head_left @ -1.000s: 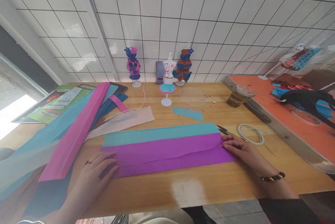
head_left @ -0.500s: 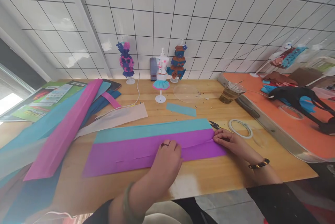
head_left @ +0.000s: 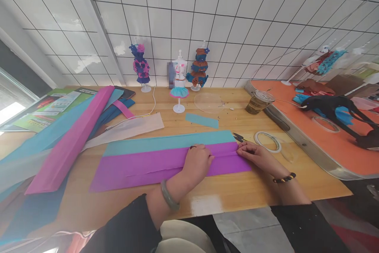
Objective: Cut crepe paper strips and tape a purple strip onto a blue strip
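Left hand (head_left: 197,163) on a purple sheet (head_left: 142,163), right hand (head_left: 255,153) pinching its right edge, tape roll (head_left: 277,149) farther right

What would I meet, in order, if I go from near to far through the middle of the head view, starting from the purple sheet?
Purple sheet → turquoise band along its far edge → smaller loose turquoise strip → miniature mannequin with turquoise skirt → white wall with dark grid lines.

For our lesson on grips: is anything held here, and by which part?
The right hand appears to pinch the purple sheet at its right end; the left hand is over it, its grip unclear.
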Motion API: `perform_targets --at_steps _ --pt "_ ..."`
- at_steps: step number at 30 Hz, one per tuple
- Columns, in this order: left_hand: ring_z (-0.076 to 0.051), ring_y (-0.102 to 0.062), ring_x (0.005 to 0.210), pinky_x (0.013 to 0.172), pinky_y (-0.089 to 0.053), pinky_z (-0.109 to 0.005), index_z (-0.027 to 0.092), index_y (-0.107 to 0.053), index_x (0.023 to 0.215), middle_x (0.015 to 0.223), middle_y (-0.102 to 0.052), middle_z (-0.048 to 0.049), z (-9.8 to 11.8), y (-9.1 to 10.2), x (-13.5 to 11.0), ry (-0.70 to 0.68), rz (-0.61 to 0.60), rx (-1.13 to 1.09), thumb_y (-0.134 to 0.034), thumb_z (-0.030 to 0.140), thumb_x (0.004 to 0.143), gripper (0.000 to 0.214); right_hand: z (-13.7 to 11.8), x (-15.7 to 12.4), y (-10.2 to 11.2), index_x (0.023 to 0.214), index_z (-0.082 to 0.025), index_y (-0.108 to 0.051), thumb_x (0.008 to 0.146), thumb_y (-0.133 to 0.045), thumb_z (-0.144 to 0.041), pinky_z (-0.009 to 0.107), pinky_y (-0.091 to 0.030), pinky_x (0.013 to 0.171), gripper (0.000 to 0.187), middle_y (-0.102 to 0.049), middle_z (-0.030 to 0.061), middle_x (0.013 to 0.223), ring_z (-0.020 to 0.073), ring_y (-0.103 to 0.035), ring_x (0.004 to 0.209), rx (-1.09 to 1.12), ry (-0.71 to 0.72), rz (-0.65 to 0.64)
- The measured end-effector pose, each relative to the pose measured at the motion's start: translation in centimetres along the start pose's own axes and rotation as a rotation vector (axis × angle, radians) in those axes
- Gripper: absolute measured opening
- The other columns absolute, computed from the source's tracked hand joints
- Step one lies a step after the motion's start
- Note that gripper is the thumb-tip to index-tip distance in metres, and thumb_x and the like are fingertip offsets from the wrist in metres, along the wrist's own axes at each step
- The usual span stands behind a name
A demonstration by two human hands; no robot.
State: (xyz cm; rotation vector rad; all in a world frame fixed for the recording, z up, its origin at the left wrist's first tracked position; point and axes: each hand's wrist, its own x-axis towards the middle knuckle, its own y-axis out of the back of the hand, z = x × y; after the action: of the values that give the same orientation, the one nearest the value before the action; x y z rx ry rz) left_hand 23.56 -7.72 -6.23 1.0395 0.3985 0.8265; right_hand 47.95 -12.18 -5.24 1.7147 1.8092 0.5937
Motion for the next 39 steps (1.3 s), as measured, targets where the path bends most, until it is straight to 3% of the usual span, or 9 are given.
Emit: perform_targets --at_steps 11,25,39 --pt "-0.019 -0.054 0.078 0.072 -0.041 -0.032 0.016 -0.063 0.071 0.077 -0.059 -0.006 0.5 -0.2 0.4 0.048 0.051 0.046 -0.048 0.031 0.083 0.024 0.9 0.2 -0.2 0.066 -0.02 -0.062 0.075 -0.051 -0.051 0.034 -0.046 0.069 0.034 -0.06 0.0056 0.084 0.0199 -0.056 0.079 -0.103 -0.004 0.096" --pt "-0.021 -0.053 0.075 0.066 -0.039 -0.034 0.017 -0.061 0.072 0.075 -0.059 -0.0058 0.9 -0.3 0.6 0.06 0.069 0.117 -0.046 0.031 0.083 0.024 0.9 0.3 0.0 0.068 -0.021 -0.062 0.076 -0.049 -0.052 0.034 -0.045 0.071 0.034 -0.063 0.0057 0.085 0.0208 -0.058 0.08 -0.127 -0.054 0.077" --pt "-0.021 -0.053 0.079 0.068 -0.039 -0.033 0.017 -0.06 0.074 0.077 -0.059 -0.0046 1.1 -0.4 0.7 0.088 0.044 0.151 -0.049 0.031 0.082 0.02 1.5 0.0 -0.5 0.061 -0.02 -0.058 0.072 -0.055 -0.051 0.033 -0.045 0.071 0.033 -0.062 0.0053 0.081 0.0198 -0.059 0.075 -0.146 -0.044 0.17"
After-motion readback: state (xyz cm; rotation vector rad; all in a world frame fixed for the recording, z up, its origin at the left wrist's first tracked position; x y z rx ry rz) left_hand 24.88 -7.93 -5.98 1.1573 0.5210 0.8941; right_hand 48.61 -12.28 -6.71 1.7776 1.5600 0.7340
